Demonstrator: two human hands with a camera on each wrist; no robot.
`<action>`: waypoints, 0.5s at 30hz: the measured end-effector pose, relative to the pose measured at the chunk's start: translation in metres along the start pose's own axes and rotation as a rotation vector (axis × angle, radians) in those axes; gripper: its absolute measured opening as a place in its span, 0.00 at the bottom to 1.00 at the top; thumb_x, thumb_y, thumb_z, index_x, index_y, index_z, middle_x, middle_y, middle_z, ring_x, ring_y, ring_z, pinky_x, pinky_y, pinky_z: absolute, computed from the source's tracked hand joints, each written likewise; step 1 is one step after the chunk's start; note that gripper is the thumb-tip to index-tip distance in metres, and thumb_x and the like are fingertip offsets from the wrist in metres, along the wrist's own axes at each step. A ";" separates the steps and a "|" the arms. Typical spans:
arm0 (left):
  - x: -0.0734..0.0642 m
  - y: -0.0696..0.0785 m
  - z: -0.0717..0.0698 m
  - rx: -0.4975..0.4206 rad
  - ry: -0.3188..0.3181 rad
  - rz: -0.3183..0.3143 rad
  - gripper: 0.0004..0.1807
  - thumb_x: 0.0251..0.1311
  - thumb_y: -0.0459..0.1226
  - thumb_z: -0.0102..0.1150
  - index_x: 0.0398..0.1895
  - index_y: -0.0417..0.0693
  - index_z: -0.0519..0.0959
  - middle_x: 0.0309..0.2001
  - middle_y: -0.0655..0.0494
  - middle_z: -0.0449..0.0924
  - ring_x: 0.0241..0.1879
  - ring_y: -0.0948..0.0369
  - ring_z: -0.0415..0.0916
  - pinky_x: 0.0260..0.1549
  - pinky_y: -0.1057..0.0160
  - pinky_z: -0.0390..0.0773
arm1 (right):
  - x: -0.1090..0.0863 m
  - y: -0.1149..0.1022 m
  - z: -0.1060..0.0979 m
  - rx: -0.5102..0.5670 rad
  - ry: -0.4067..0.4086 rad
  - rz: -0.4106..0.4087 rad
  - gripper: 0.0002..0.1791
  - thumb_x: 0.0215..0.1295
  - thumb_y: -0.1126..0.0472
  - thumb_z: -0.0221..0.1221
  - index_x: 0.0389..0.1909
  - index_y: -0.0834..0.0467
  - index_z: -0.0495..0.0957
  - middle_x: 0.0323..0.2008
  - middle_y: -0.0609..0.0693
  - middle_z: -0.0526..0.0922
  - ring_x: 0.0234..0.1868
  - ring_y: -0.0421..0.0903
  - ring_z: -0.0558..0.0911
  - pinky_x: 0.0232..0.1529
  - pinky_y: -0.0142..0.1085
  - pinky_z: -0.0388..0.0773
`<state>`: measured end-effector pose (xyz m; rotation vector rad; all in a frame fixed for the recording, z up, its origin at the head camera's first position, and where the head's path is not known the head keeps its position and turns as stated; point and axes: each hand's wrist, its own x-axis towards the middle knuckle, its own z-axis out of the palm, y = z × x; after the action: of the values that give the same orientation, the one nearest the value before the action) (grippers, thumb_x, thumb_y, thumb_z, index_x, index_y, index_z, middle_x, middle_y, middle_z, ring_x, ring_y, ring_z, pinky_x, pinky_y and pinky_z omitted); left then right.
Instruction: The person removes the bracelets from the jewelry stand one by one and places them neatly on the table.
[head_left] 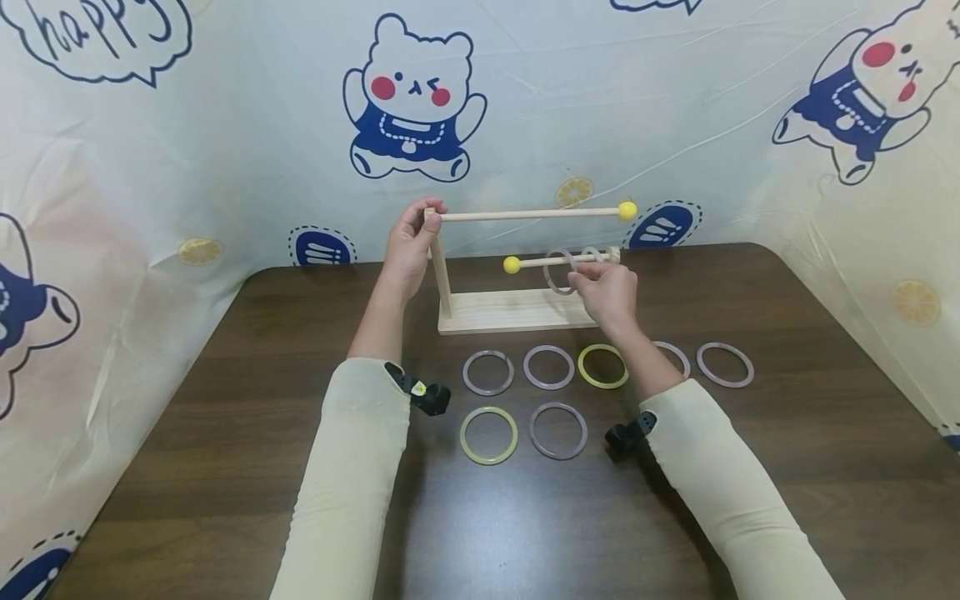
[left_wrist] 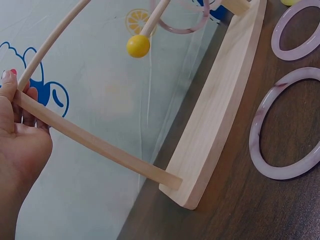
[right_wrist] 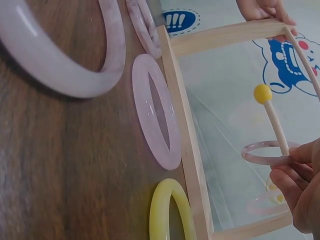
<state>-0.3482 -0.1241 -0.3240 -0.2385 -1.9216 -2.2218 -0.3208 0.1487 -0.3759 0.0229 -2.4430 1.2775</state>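
Observation:
A wooden rack stands on the table, its flat base [head_left: 502, 313] carrying two posts. From the left post a long upper rod [head_left: 532, 215] runs right to a yellow ball; from the right post a shorter lower rod [head_left: 532, 262] points left, also tipped with a yellow ball. My left hand [head_left: 408, 250] grips the top of the left post [left_wrist: 95, 137]. With thumb and fingers, my right hand [head_left: 611, 297] pinches a pale purple bangle [right_wrist: 250, 157] that hangs around the lower rod. Behind those fingers, another bangle [head_left: 591, 251] shows partly near the right post.
In front of the rack lie several bangles in two rows, pale purple ones such as this bangle [head_left: 533, 432] and yellow ones such as this bangle [head_left: 462, 437]. My right forearm covers part of one purple bangle [head_left: 681, 354]. A printed cloth [head_left: 247, 150] hangs behind the table [head_left: 225, 467].

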 end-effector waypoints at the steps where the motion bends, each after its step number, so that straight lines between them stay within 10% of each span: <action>1: 0.000 0.000 0.000 0.000 0.000 0.001 0.14 0.61 0.40 0.52 0.49 0.48 0.74 0.49 0.56 0.73 0.53 0.60 0.64 0.56 0.63 0.60 | 0.000 -0.001 0.001 0.000 0.000 -0.003 0.11 0.57 0.61 0.63 0.40 0.60 0.84 0.34 0.54 0.84 0.41 0.50 0.81 0.32 0.36 0.73; 15: -0.001 0.001 0.000 0.007 -0.002 0.007 0.14 0.61 0.39 0.53 0.50 0.47 0.74 0.49 0.55 0.73 0.54 0.60 0.64 0.56 0.64 0.60 | -0.003 -0.008 0.007 0.030 -0.017 -0.020 0.10 0.57 0.62 0.63 0.39 0.62 0.84 0.34 0.55 0.84 0.35 0.48 0.82 0.28 0.32 0.74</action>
<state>-0.3470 -0.1240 -0.3238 -0.2461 -1.9268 -2.2106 -0.3191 0.1379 -0.3739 0.0668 -2.4319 1.3104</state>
